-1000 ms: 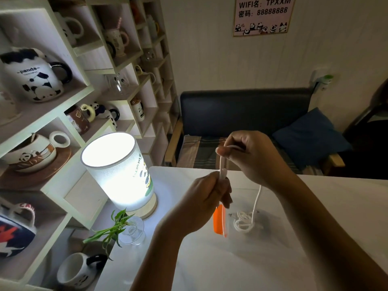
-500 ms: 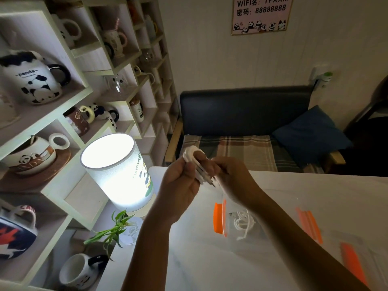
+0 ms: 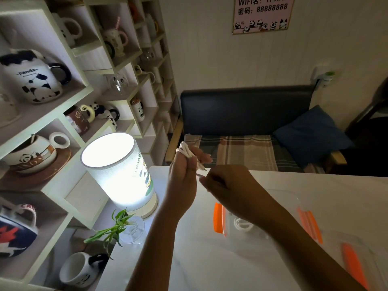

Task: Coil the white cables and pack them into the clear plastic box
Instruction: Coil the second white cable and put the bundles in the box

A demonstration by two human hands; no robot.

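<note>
Gripping a folded white cable in the left hand above the worktop, pinched its loose end with the right hand; winding seemingly unfinished, tail tucking next, then into the clear plastic box below, one coil already inside.

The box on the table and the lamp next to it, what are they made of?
The box looks like clear, glossy plastic: you see the table and a white cable through it, and its clips are solid orange. The lamp shade seems a frosted, slightly grainy plastic or fabric, since light glows through it evenly; which one is hard to tell.
</note>
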